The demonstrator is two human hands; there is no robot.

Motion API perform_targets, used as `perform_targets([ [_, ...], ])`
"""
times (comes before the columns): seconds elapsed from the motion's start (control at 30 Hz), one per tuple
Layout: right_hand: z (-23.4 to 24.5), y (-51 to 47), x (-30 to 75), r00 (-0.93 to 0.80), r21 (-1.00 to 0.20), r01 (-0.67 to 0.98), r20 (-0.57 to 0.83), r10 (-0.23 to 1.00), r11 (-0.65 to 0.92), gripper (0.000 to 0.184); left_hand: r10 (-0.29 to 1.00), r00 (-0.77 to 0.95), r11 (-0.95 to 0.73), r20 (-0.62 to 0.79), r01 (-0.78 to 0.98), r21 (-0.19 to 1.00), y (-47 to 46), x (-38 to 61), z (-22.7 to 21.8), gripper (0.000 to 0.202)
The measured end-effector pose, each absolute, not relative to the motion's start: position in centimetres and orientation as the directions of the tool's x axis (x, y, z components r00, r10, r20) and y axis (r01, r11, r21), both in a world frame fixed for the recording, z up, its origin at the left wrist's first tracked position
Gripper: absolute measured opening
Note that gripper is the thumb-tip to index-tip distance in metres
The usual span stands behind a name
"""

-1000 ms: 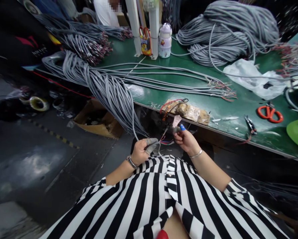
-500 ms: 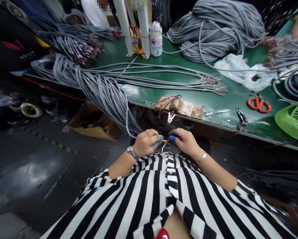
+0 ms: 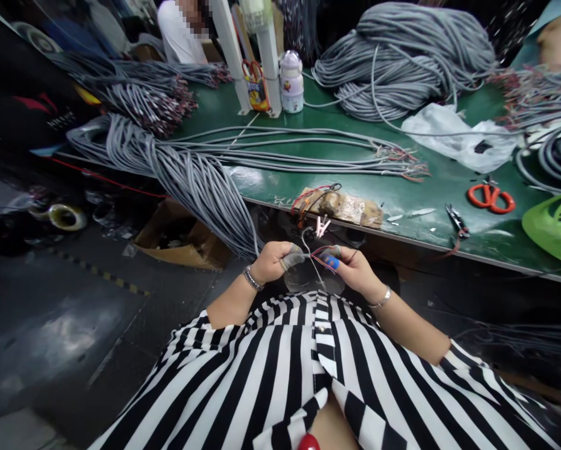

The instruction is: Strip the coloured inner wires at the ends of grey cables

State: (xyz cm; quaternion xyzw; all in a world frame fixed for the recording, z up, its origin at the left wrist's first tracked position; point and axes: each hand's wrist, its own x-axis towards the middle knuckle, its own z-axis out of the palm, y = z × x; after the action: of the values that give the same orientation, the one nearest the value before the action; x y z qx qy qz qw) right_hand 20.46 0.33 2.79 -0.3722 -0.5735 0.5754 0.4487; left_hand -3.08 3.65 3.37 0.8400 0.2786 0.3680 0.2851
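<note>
Just in front of my striped shirt, my left hand (image 3: 280, 261) pinches the end of a grey cable, its fingertips in grey covers. Thin coloured wires (image 3: 318, 255) fan out of that cable end, red and dark ones among them. My right hand (image 3: 348, 265) is closed on these wires, with a blue wrap on the thumb. A pale strand (image 3: 317, 274) hangs down between the hands, and another pale piece curls upward. To the left, a thick bundle of grey cables (image 3: 200, 181) droops over the table edge toward my left hand.
On the green table (image 3: 280, 178) lie orange-handled scissors (image 3: 490, 197), small cutters (image 3: 457, 220), a taped wooden block (image 3: 341, 205) and a plastic bag (image 3: 458, 137). A big cable coil (image 3: 407, 62) and a bottle (image 3: 292, 82) stand behind. A green basket (image 3: 556, 225) is at right, a cardboard box (image 3: 182, 237) below.
The coloured wires now show spread between my hands; before, they were mostly hidden. My left hand has turned, and the pale strands have shifted, one up and one down.
</note>
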Motion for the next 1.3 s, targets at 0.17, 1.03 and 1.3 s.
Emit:
perform_targets([
  [0.17, 2.2, 3.1, 20.9, -0.179, -0.946, -0.252, -0.164, 0.97, -0.206, 0.053, 0.691, 0.644, -0.547, 0.329, 0.169, 0.82, 5.8, -3.6, 4.6, 0.044],
  [1.03, 2.1, 6.9, 17.1, -0.217, -0.757, -0.572, -0.234, 0.948, -0.318, 0.052, 0.645, 0.761, -0.336, 0.07, 0.2, 0.921, 11.2, -0.8, 4.4, 0.05],
  [1.3, 2.1, 6.8, 17.1, -0.25, -0.75, -0.558, -0.255, 0.934, -0.355, 0.055, 0.654, 0.755, -0.309, 0.039, 0.221, 0.925, 10.8, -1.3, 4.5, 0.051],
])
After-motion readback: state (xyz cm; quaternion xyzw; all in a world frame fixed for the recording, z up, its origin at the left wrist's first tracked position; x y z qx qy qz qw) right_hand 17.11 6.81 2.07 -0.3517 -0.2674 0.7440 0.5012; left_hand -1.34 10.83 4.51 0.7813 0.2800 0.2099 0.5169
